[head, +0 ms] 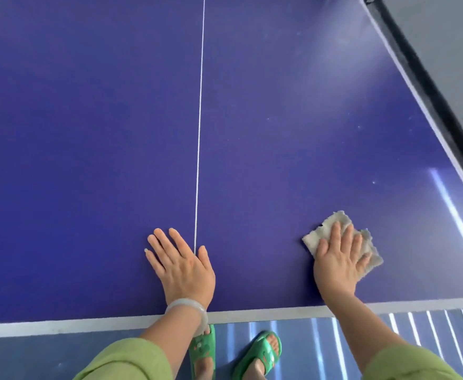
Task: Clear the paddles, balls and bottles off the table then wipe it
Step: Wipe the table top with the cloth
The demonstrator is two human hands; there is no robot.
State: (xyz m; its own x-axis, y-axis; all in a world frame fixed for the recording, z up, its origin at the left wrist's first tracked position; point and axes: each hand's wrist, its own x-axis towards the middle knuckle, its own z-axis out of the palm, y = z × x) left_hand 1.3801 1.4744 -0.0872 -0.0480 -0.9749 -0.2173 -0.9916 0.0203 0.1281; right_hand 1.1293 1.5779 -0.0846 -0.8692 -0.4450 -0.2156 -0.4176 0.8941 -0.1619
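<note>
Table (87, 133): R hand (337, 261) presses cloth (367, 248).

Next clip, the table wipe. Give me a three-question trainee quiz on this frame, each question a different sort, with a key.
1. True or false: the left hand grips the cloth.
2. Where does the right hand press the cloth, relative to the white centre line? A. left of it. B. right of it. C. on it.
3. Fill in: the pale bracelet sits on the ____ wrist.
Key: 1 false, it lies flat on the table; 2 B; 3 left.
</note>
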